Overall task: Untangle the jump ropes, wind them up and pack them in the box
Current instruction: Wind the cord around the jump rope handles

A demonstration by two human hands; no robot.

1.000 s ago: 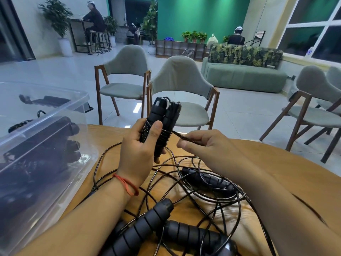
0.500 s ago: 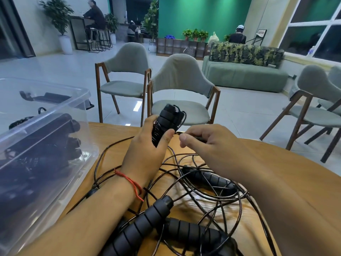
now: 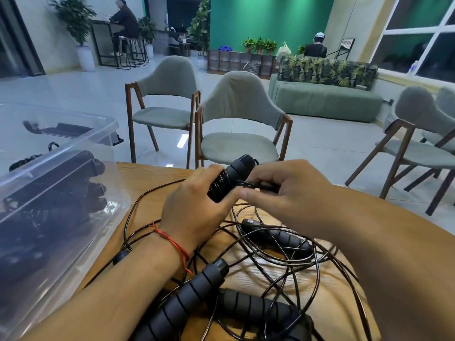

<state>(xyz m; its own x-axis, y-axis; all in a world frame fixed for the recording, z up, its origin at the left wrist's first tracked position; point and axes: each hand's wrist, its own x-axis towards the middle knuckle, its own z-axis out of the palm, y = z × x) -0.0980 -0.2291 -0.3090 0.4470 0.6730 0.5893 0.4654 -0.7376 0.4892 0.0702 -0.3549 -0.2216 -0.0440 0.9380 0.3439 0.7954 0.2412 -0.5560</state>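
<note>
Wound rope bundle (image 3: 230,179), cord coiled round its handles, gripped in left hand (image 3: 194,212) over far part of table (image 3: 138,175), tilted up & to the right. Right hand (image 3: 288,193) just beside, pinching cord end (image 3: 256,184) btwn thumb & fingers, close against bundle. Below both, loose ropes (image 3: 278,238) tangled on tabletop w/ foam handles (image 3: 197,296) nearest camera. Clear box (image 3: 73,147) at left on table, black ropes inside.

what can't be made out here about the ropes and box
Head view:
Box: rope count inside, blurred by its cloudy wall.
Wound handles: lower part hidden by the left hand.
Cord: its end hidden under the right hand.
Loose handles: cut off by the bottom edge.
</note>
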